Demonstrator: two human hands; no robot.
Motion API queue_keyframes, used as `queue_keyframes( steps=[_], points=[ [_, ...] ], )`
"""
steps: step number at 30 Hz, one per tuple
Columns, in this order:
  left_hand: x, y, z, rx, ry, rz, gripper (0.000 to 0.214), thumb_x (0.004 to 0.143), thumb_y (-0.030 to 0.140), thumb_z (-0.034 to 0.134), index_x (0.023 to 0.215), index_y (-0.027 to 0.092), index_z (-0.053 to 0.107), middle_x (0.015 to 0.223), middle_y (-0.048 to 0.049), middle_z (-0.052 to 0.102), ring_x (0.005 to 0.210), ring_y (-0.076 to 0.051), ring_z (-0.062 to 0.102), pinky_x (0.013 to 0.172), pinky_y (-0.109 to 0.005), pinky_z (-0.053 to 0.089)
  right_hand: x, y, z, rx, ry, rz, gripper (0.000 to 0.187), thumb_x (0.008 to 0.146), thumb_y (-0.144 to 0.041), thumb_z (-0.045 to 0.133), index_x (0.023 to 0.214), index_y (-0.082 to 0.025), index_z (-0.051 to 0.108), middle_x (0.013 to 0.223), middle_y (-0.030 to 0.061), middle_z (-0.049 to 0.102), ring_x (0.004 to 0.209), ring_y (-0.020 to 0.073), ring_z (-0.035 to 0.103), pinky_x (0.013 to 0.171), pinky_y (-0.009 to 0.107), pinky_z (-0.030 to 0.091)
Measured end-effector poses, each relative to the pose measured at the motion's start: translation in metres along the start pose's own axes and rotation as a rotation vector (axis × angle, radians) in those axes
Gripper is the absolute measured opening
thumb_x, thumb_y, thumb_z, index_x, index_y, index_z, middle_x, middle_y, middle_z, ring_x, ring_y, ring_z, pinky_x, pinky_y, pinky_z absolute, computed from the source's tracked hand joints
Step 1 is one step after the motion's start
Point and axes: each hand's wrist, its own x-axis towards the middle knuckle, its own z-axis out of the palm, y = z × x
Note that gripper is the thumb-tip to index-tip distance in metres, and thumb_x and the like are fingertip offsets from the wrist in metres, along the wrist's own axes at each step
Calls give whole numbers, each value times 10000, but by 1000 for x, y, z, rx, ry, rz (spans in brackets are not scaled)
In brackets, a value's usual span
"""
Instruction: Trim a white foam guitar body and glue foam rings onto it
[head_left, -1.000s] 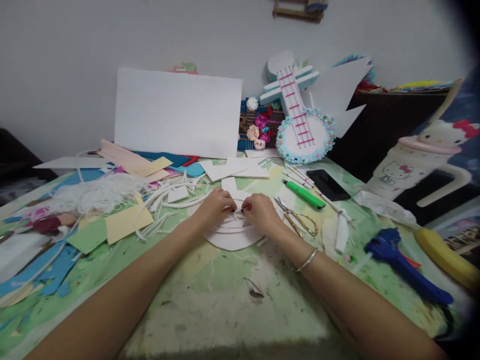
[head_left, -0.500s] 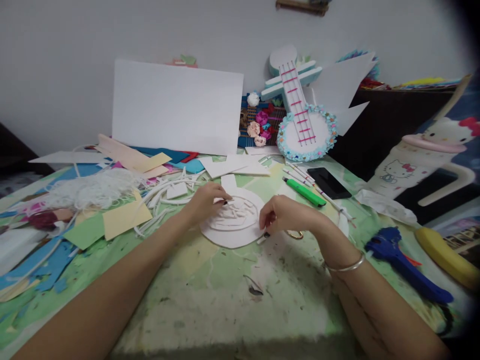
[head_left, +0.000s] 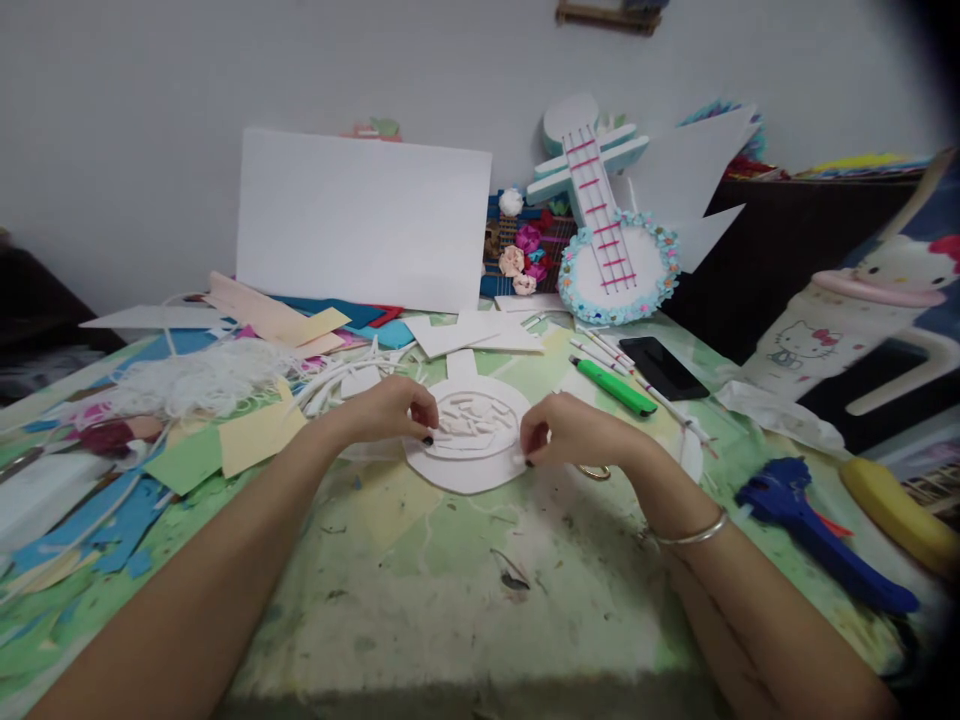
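Note:
A white round foam-board cutout (head_left: 459,478) with a short neck lies flat on the table. On its face sits a raised white oval rim, with several small white scraps (head_left: 474,415) inside. My left hand (head_left: 397,412) is closed at the cutout's left side, thumb and fingertips pinched on the edge by the rim. Opposite it, my right hand (head_left: 570,428) has its fingers curled down on the right edge; a small white blurred bit shows by the fingertips. Just beyond the right hand lies a gold-coloured ring-shaped handle (head_left: 595,472), partly hidden by it.
A green utility knife (head_left: 613,386), a black phone (head_left: 664,366) and a blue glue gun (head_left: 821,530) lie to the right, near a large cup (head_left: 806,330). Paper scraps (head_left: 259,435) and white cord (head_left: 202,378) cover the left. A white board (head_left: 364,220) and toy banjo (head_left: 611,250) stand behind.
My left hand has moved from over the scraps inside the oval to the cutout's left edge. My right hand stays at the right edge. The view has shifted slightly.

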Motion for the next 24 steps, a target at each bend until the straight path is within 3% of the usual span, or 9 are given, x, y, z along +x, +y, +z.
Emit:
queue_keyframes(
  steps=[4, 7, 16, 24],
  points=[
    [4, -3, 5, 17, 60, 9, 115, 679, 270, 632, 724, 182, 689, 731, -15, 683, 686, -125, 592, 606, -208, 411, 12, 4, 6, 66, 420, 147, 96, 638, -156, 593, 695, -163, 669, 663, 13, 673, 615, 120, 589, 564, 211, 402],
    [6, -5, 7, 26, 69, 36, 109, 683, 266, 622, 711, 189, 693, 750, -15, 690, 710, -128, 599, 641, -212, 420, 22, 4, 19, 23, 555, 226, 91, 643, -146, 601, 689, -171, 675, 661, 13, 676, 610, 121, 581, 574, 219, 390],
    [5, -4, 7, 94, 96, 112, 100, 691, 243, 616, 714, 183, 693, 760, -29, 669, 689, -125, 583, 630, -216, 415, 32, -7, 37, -107, 424, 191, 205, 698, -102, 536, 752, -160, 725, 707, 42, 700, 642, 121, 584, 615, 206, 375],
    [1, -9, -1, 41, 157, 10, 107, 661, 188, 621, 737, 193, 696, 701, -5, 677, 647, -115, 588, 590, -199, 403, 27, -16, 37, -261, 341, 106, 273, 709, -83, 488, 807, -145, 736, 789, 81, 687, 712, 142, 578, 659, 212, 372]
  ],
)
